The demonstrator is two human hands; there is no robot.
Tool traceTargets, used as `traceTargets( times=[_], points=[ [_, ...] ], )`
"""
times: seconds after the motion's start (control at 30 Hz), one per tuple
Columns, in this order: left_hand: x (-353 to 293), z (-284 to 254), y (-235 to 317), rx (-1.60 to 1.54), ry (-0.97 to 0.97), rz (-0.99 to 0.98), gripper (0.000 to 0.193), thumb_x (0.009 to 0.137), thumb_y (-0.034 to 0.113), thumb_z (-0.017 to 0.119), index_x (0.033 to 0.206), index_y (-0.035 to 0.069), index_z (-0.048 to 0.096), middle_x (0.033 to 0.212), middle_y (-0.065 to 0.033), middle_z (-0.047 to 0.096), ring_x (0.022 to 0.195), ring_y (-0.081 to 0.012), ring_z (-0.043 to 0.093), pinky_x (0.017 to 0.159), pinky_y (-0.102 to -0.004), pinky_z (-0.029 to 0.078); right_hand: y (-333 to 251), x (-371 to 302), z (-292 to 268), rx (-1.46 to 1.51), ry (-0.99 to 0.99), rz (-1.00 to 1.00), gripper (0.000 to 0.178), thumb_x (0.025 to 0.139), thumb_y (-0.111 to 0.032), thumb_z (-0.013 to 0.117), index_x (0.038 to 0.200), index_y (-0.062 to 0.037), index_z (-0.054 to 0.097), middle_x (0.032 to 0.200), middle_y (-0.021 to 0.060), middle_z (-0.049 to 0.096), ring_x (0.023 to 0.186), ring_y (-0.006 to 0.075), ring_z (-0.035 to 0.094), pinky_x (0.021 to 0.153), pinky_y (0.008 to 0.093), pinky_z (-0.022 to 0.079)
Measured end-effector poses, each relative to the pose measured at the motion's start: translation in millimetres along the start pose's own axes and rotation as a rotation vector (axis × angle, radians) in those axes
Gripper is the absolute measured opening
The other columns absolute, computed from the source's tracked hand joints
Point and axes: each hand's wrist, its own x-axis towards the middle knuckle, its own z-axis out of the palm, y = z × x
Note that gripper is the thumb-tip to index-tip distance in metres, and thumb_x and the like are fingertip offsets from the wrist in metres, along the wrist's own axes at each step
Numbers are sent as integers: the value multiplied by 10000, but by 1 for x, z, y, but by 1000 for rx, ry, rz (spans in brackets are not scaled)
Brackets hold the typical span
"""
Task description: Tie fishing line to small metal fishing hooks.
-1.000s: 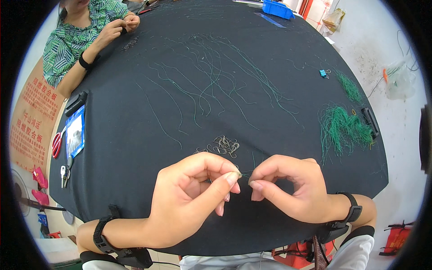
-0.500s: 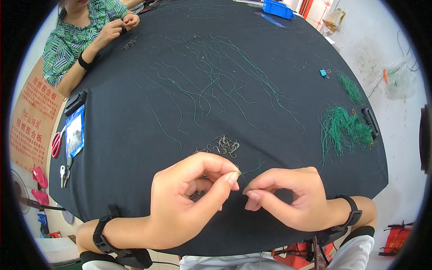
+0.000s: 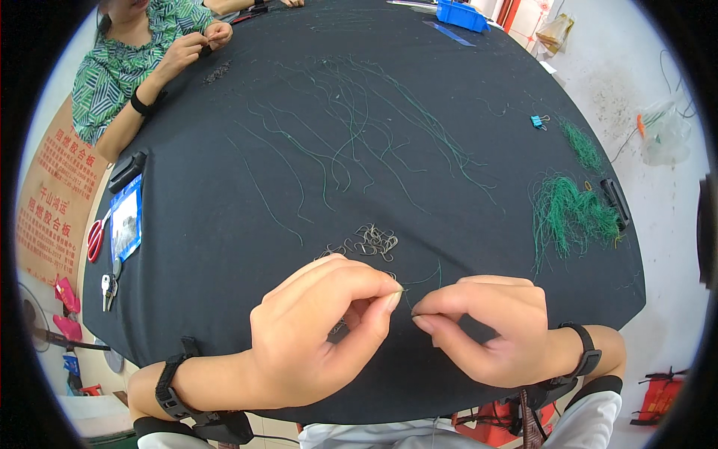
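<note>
My left hand (image 3: 318,337) is closed in a pinch on a thin green line (image 3: 426,282), thumb against forefinger. To its right, my right hand (image 3: 490,325) pinches the same line with thumb and fingertip, a short stretch running taut between the two hands. A loose bit of the line curls up above the gap. Whether a hook sits in the left fingertips is too small to tell. Just beyond my left hand lies a pile of metal fish hooks (image 3: 376,241), part of it hidden by that hand.
Cut green lines (image 3: 324,183) lie across the black tablecloth. At right are a tangled green line bundle (image 3: 568,213), a smaller bundle (image 3: 582,146) and a blue binder clip (image 3: 539,121). Red-handled scissors (image 3: 95,239) and a blue packet (image 3: 127,221) lie left. A person (image 3: 146,67) works at far left.
My hands have drawn slightly apart, the right one shifting a little rightward. The loose curl of line stands higher. Another hand has come into view at the far edge.
</note>
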Motion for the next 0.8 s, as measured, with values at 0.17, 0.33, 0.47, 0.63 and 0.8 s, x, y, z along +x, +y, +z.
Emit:
traceTargets(
  times=[0.17, 0.33, 0.47, 0.63, 0.8],
  points=[
    [4, 2, 0, 93, 33, 114, 153, 735, -115, 631, 869, -41, 615, 742, -129, 630, 632, -203, 609, 547, -280, 475, 1, 2, 4, -49, 85, -106, 184, 645, 101, 687, 803, 9, 661, 627, 78, 610, 459, 165, 532, 433, 257, 399],
    [3, 5, -5, 143, 77, 238, 189, 688, -133, 645, 853, -46, 617, 739, -135, 633, 602, -237, 607, 545, -302, 476, -1, 2, -1, -137, 47, -179, 216, 656, 47, 724, 850, 21, 632, 635, 84, 551, 491, 206, 518, 443, 301, 405],
    [4, 5, -4, 157, 78, 263, 201, 672, -134, 651, 848, -44, 616, 735, -136, 632, 599, -241, 608, 541, -306, 479, -3, 3, -3, -192, 46, -212, 244, 620, 42, 732, 842, 18, 633, 628, 66, 519, 492, 196, 497, 438, 292, 391],
    [4, 4, -3, 171, 62, 312, 223, 650, -146, 663, 852, -77, 600, 743, -144, 601, 609, -254, 593, 530, -313, 491, -3, 3, -3, -232, 73, -250, 274, 589, 43, 732, 844, 15, 635, 644, 57, 497, 498, 193, 481, 437, 292, 385],
    [3, 6, -1, 213, 56, 330, 231, 627, -132, 664, 838, -49, 621, 742, -143, 632, 601, -248, 613, 537, -309, 496, -2, 4, -4, -269, 105, -303, 302, 561, 45, 731, 847, 11, 638, 665, 55, 485, 511, 195, 482, 440, 290, 384]
  ],
)
